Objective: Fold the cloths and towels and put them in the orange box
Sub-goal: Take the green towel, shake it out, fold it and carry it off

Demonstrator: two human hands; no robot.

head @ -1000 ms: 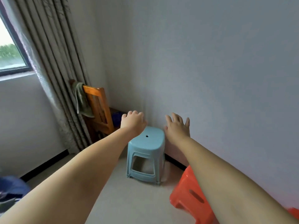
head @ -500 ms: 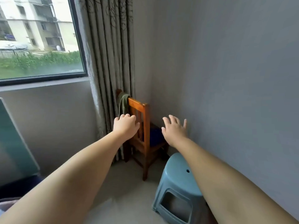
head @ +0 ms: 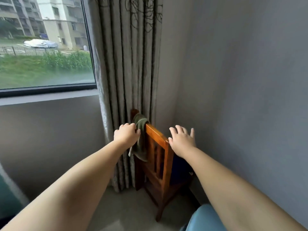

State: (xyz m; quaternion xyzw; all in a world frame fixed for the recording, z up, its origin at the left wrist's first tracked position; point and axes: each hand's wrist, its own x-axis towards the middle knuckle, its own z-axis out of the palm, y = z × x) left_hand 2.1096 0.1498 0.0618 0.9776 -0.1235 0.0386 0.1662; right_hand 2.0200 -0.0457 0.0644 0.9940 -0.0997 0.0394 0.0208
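The left hand [head: 127, 135] has its fingers curled, knuckles up, right against the dark green towel [head: 139, 139] that hangs over the far corner of the wooden chair [head: 158, 157] back; whether the fingertips actually pinch the cloth or only touch it cannot be told, since they are tucked out of sight behind the knuckles. The right hand [head: 182, 140] is spread, fingers straight, hovering just beside the near end of the chair's top rail and holding nothing. From the head view, the likely trouble is a snag: the towel is draped around the corner post and pressed close to the curtain [head: 128, 64], so a sideways pull could drag the curtain folds along or tip the chair, which stands tight in the corner. A weak pinch could also let the towel slide down behind the chair. The chair seat is mostly hidden by the backrest and the right forearm; something dark blue lies there, unclear what. A blue stool [head: 201, 219] is cut off at the lower edge, and the orange box is not in view.
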